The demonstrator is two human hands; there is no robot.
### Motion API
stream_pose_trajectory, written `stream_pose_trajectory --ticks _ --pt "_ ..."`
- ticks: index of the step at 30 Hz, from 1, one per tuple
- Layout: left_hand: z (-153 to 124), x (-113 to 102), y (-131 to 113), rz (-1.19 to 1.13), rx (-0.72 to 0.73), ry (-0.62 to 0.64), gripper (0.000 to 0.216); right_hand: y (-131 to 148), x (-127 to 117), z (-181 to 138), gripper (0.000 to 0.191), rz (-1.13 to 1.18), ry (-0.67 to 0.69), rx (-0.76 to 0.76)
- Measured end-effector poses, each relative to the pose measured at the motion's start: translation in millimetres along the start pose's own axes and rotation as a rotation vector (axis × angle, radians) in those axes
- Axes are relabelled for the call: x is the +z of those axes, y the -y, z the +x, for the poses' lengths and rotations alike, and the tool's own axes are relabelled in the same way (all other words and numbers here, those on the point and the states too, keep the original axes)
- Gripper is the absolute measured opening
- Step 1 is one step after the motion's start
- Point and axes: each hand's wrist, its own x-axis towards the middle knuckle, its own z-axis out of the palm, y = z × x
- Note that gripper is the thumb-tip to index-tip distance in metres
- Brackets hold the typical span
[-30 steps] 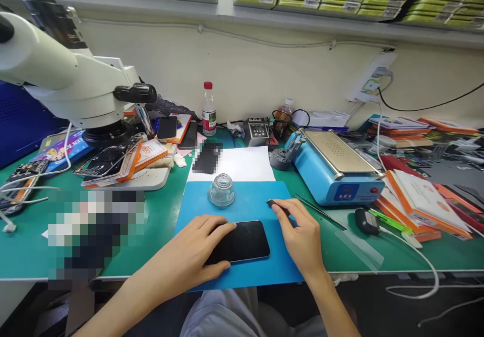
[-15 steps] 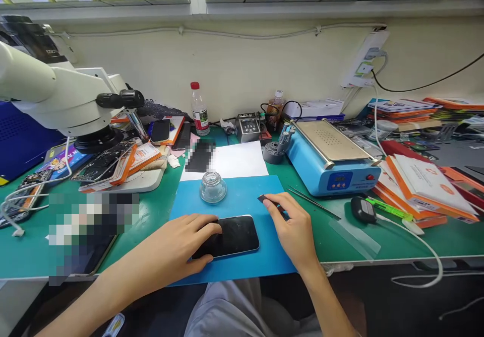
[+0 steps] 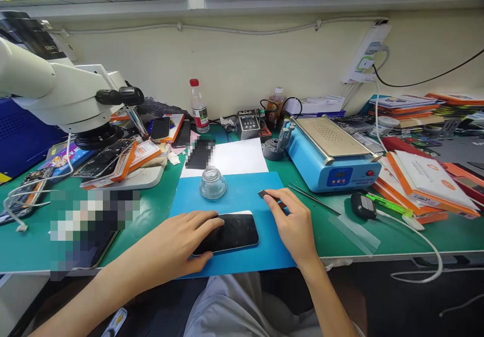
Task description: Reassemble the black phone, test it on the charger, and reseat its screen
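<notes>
The left hand [image 3: 181, 239] still presses the phone [image 3: 230, 232] flat on the mat [image 3: 245, 196], little changed, while the right hand [image 3: 293, 223] keeps pinching a small dark tool [image 3: 263, 194].

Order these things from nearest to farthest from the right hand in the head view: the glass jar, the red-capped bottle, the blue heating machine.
From the right hand:
1. Glass jar, to its left on the blue mat.
2. Blue heating machine, behind it and to the right.
3. Red-capped bottle, far back by the wall.
</notes>
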Motion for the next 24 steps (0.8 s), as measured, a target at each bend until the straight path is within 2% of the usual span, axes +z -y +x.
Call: stream_pose_trajectory --ticks 2,7,10,13,16,19,22,24 --pt "-3.9 -0.8 3.8 -0.077 -0.020 -0.001 0.073 1.0 0.5 0.9 0.017 -0.001 0.001 -0.003" --pt "-5.1 4.8 -4.4 -0.175 -0.117 -0.057 0.070 2.6 2.0 3.3 0.020 -0.020 -0.013 0.016" --pt "-2.4 12.7 -21.5 -0.105 -0.220 -0.108 0.082 1.0 2.1 3.5 0.021 -0.034 -0.018 0.025" --pt "5.9 20.2 -43.0 0.025 -0.339 -0.124 0.084 -0.8 1.9 2.9 0.021 -0.038 -0.023 0.017" --pt "23.9 25.6 -66.3 0.093 -0.422 -0.129 0.082 -0.7 1.6 2.7 0.022 -0.036 -0.035 0.009" --pt "46.4 29.7 -90.7 0.119 -0.511 -0.189 0.079 1.0 1.2 3.1 0.024 -0.032 -0.051 0.002" --pt "57.9 28.7 -111.6 0.044 -0.478 -0.210 0.086 2.0 0.0 3.4 0.024 -0.029 -0.074 -0.001" --pt "54.9 21.3 -117.2 -0.082 -0.374 -0.205 0.083 1.3 -1.0 3.2 0.024 -0.030 -0.106 0.004"
